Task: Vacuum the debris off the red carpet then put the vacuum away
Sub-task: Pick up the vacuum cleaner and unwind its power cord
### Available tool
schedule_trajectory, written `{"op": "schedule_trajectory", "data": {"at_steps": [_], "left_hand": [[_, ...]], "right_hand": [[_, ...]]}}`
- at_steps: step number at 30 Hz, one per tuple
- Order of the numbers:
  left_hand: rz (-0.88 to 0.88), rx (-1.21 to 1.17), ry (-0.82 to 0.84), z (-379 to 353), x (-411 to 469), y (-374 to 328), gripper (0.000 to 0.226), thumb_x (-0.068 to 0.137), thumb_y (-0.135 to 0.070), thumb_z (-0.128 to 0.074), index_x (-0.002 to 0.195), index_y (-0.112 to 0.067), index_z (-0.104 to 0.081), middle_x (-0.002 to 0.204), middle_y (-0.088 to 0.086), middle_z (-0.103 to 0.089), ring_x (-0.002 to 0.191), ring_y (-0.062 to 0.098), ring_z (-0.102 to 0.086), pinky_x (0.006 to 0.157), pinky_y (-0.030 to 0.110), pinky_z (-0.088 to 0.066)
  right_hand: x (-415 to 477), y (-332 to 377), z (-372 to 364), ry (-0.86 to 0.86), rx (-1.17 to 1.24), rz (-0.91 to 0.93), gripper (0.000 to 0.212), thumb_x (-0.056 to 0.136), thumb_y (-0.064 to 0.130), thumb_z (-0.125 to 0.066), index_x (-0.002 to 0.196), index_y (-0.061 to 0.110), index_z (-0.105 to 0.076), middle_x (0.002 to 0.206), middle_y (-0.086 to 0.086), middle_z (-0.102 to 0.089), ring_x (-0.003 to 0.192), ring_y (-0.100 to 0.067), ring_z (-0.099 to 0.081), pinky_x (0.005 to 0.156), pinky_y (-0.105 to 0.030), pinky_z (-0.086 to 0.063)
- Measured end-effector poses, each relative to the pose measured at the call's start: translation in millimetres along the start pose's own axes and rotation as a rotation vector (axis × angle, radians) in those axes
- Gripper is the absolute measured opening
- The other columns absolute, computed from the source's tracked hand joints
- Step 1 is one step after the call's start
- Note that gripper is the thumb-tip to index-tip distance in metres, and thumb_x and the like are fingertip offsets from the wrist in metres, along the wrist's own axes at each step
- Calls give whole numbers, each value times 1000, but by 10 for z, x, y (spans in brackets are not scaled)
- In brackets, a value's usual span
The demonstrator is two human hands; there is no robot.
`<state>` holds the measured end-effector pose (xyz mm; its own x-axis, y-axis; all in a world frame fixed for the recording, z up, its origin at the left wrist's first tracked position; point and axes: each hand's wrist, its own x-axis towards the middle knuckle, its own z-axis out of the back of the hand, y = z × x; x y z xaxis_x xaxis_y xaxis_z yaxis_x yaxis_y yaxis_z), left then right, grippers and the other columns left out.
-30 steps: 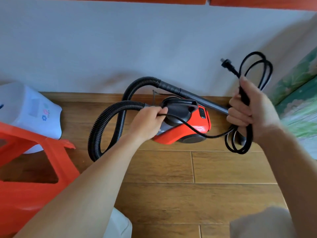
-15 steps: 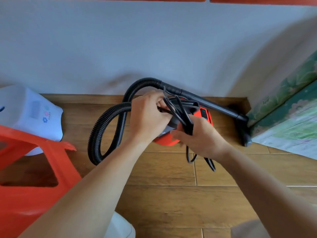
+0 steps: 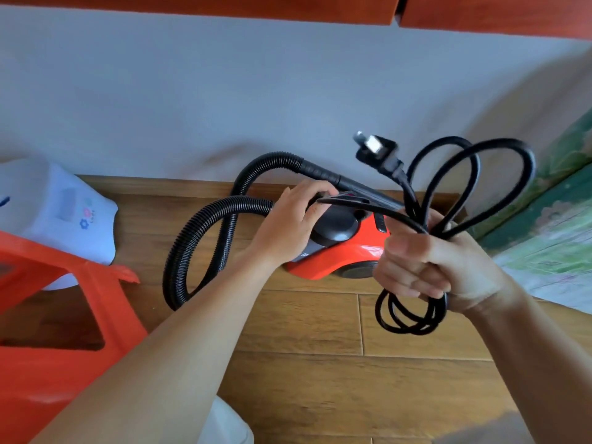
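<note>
A small red and black vacuum (image 3: 339, 254) sits on the wooden floor against the white wall. Its ribbed black hose (image 3: 198, 238) loops to the left and its black wand runs right along the wall. My left hand (image 3: 288, 222) grips the vacuum's handle together with a stretch of the cord. My right hand (image 3: 426, 264) holds the coiled black power cord (image 3: 474, 187) in a fist, raised to the right of the vacuum. Loops stand above and hang below the fist. The plug (image 3: 378, 152) sticks up at the top of the coil.
A red plastic stool (image 3: 57, 315) stands at the left, with a white appliance (image 3: 61, 213) behind it by the wall. A green patterned panel (image 3: 551, 219) closes off the right side. Wooden floor (image 3: 304, 347) lies in front of the vacuum.
My right hand has carried the coiled cord from the top of the vacuum up and out to the right. My left hand stays at the handle.
</note>
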<state>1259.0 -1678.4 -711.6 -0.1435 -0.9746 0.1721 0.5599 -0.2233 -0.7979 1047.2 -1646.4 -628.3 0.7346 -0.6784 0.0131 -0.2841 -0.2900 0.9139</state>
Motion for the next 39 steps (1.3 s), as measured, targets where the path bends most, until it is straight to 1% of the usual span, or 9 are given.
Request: {"op": "schedule_trajectory", "data": {"at_steps": [7,11,15,19,22,25,27,33,39], "left_hand": [[-79,-98,12,-258,-67,-338,26,109,-29,-37,88,-30,-53,79,-11,-62,78,7,-61,74,32,-49],[-69,-47,242,-516,-153,-425,24,108,-20,-38,94,-30,-55,84,-15,-61,80,3,-61,73,30,-51],[-66,-108,238,-561,-171,-480,24,108,-18,-40,95,-14,-59,79,-6,-63,70,5,-60,64,30,-48],[2,-263,190,-590,-146,-497,22,108,-34,-44,91,-26,-57,76,-11,-60,69,7,-56,65,31,-45],[56,-228,245,-631,-136,-443,30,105,-43,-45,100,-17,-60,93,-5,-65,91,8,-62,85,34,-50],[13,-239,338,-629,-170,-545,26,106,-42,-43,94,-23,-56,84,-11,-60,79,-3,-57,72,20,-44],[-47,-253,340,-643,-198,-635,27,107,-39,-42,91,-21,-54,79,-1,-58,70,4,-53,68,31,-44],[-90,-297,280,-673,-288,-767,33,106,-38,-45,75,-27,-49,61,-2,-47,54,11,-42,54,29,-34],[51,-190,435,-645,-115,-325,41,107,-42,-38,85,-18,-62,88,-8,-68,93,11,-64,93,36,-50]], "right_hand": [[114,-210,252,-772,-469,243,65,64,55,-83,67,3,-45,59,-22,-36,54,-24,-38,55,-35,-35],[203,-336,325,-757,-690,88,52,59,44,-88,97,17,-65,58,5,-43,55,-10,-44,55,-24,-41],[257,-420,303,-799,-803,161,31,83,33,-78,62,18,-60,54,3,-54,54,-10,-52,55,-30,-46],[250,-265,354,-826,-387,248,57,101,39,-52,50,14,-54,56,-13,-61,60,-25,-68,69,-42,-56],[206,-156,358,-804,-73,250,61,103,39,-48,50,9,-38,40,-3,-32,36,-17,-37,52,-33,-45],[98,-34,399,-733,141,166,54,100,42,-52,56,14,-36,41,1,-23,35,-11,-19,40,-25,-23],[16,75,426,-648,201,116,50,96,42,-54,58,16,-36,40,4,-23,33,-9,-17,38,-24,-16],[-55,134,446,-751,-210,129,55,99,26,-57,64,8,-19,42,-5,-19,32,-14,-16,42,-23,-15],[-24,120,537,-1011,-388,218,49,95,28,-63,55,13,-37,43,-1,-29,40,-19,-20,45,-31,-23]]}}
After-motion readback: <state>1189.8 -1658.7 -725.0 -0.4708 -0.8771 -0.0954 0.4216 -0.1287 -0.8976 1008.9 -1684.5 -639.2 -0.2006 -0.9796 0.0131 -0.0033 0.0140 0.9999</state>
